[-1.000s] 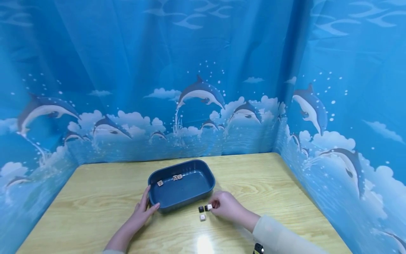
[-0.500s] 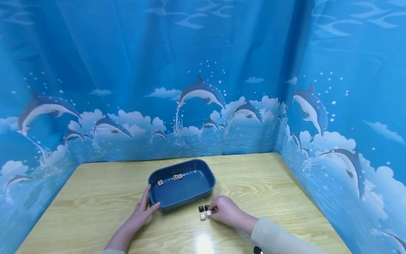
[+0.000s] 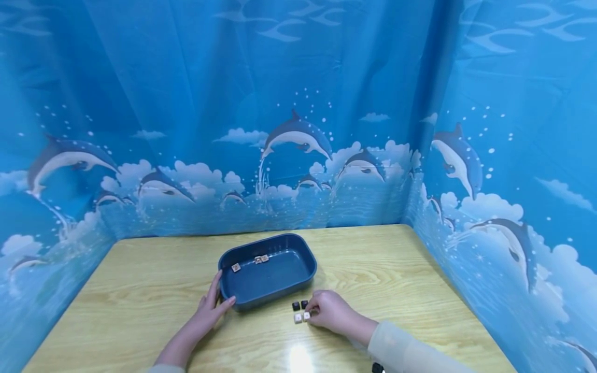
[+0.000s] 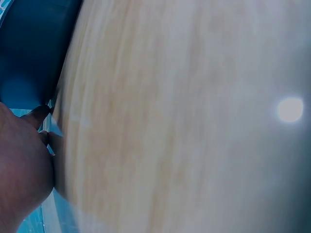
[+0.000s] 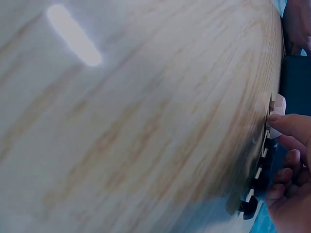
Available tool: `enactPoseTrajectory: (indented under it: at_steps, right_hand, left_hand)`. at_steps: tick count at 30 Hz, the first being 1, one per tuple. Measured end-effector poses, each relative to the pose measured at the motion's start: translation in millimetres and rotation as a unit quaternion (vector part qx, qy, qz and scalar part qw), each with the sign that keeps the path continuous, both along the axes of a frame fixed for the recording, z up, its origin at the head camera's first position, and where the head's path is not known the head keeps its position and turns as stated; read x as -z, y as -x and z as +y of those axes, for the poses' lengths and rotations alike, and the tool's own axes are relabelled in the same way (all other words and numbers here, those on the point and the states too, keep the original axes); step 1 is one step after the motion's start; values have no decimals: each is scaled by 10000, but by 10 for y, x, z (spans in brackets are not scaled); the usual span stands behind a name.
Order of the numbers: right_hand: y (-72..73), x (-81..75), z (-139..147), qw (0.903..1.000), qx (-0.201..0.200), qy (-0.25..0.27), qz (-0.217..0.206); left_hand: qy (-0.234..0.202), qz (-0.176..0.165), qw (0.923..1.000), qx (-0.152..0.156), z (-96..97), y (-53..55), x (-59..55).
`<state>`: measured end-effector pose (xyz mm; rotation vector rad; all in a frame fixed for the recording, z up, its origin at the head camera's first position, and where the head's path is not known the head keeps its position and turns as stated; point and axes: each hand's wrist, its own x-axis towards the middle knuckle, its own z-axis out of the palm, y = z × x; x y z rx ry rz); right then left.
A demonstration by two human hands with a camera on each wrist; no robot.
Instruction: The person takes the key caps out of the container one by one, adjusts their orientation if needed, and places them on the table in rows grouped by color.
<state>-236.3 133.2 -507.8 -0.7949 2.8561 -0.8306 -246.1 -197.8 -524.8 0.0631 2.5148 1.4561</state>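
With thumb and fingers spread, my left hand [image 3: 207, 309] rests against the near left corner of a dark blue tray [image 3: 268, 300]; in the left wrist view its fingers touch the tray wall [image 4: 39, 53]. My right hand [image 3: 331, 309] pinches a white keycap [image 3: 306, 315] at the table surface. Just left of it lies another white keycap [image 3: 298, 318]. Behind these two are a black keycap [image 3: 296, 306] and a second black keycap [image 3: 304, 304], partly by the fingers. In the right wrist view, the row continues with several dark keycaps, such as a black keycap [image 5: 249, 208].
Inside the tray are a few pale brownish square pieces [image 3: 236, 268], one at the left and others by the back wall. The wooden table [image 3: 387, 269] meets a blue dolphin-print curtain [image 3: 210, 207] at its back and sides. A bright reflection shows near the front.
The right hand has brought the white keycap from over the black one toward the near side, down beside the other white keycap. The left hand and tray stay put.
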Motion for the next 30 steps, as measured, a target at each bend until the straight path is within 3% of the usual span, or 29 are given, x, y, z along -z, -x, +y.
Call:
enactPoseTrajectory:
  at_steps: [25, 30]
  right_hand:
    - [-8, -50, 19, 9998, -132, 52, 154]
    - [16, -132, 38, 9999, 64, 133, -53]
  left_hand:
    - [49, 5, 10000, 10, -7, -3, 5]
    - [-6, -28, 10000, 13, -5, 1, 2]
